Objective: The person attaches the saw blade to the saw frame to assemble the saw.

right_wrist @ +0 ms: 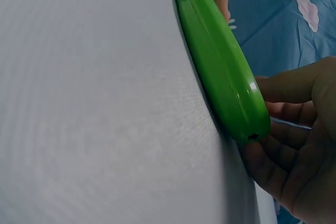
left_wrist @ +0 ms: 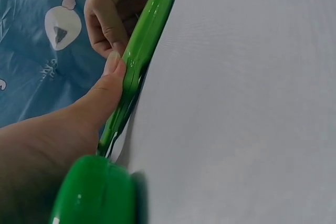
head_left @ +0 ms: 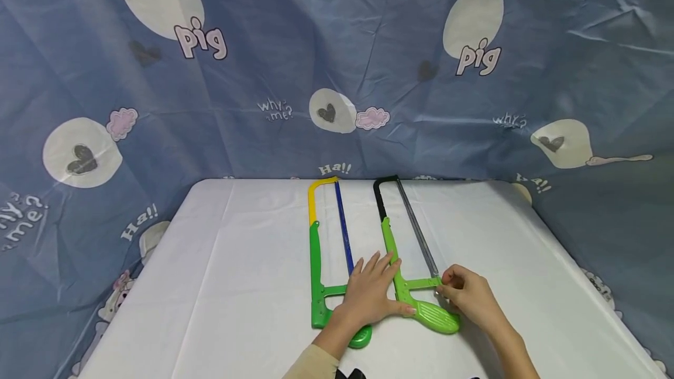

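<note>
A light green hacksaw (head_left: 434,317) with a black front bow and a grey blade (head_left: 418,230) lies on the white table. My left hand (head_left: 368,297) is spread over its frame with fairly straight fingers, the thumb (left_wrist: 110,77) pressing by the handle. At the blade's near end, my right hand (head_left: 471,297) has thumb and forefinger curled in at the tip of the short green arm; the small part between them is hidden. In the right wrist view the ribbed handle (right_wrist: 223,66) stands in front of the right fingers.
To the left lies a second hacksaw (head_left: 316,262), dark green with a yellow bow and blue blade; my left hand and forearm partly cover it. A blue printed cloth (head_left: 295,45) hangs behind the white table (head_left: 253,262) and along its sides.
</note>
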The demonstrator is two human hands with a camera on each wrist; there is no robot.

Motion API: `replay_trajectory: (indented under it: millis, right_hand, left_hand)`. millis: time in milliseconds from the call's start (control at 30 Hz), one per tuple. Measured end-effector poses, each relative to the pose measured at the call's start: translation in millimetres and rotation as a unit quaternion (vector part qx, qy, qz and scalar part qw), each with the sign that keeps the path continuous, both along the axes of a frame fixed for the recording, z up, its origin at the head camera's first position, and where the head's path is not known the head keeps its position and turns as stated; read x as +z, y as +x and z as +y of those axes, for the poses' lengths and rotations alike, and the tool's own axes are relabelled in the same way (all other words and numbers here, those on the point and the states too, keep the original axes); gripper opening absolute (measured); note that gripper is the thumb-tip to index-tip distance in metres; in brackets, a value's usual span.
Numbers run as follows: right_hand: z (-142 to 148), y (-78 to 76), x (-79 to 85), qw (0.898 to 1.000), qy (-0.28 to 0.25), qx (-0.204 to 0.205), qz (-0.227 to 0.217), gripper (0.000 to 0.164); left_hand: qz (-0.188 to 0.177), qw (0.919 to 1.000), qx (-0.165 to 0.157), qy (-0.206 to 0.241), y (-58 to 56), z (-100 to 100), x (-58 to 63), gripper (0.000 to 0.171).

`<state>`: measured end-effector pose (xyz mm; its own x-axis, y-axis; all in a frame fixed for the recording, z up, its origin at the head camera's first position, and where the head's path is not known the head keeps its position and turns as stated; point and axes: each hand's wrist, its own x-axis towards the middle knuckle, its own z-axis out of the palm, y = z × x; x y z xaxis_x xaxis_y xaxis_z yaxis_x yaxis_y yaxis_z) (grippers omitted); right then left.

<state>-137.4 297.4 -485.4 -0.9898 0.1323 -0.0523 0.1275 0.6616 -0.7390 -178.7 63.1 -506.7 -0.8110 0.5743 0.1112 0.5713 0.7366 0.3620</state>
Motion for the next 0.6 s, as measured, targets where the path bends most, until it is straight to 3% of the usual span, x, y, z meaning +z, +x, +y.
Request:
replay_trajectory:
  millis: [200,367,600]
  right_hand:
    - [-3,-2.7,1.0,0.999,0.033,0.001,0.023,0.013]
    - [-4,-5.9,3.8,0.996,0.064,-0.013,0.061,0.011]
    - [-10,-11.5,7.6,0.991,0.074,-0.008,0.106,0.029]
  left_hand:
    - [-0.026,0.9994,0.009,0.020,-2.3,-2,4.3,0.097]
    - [-0.045,0.9952,0.023,0.084,-5.7,-4,8.8,0.078]
    - [-0.007,0.9928,0.040,0.113,-10.9,-14,14.8,0.069]
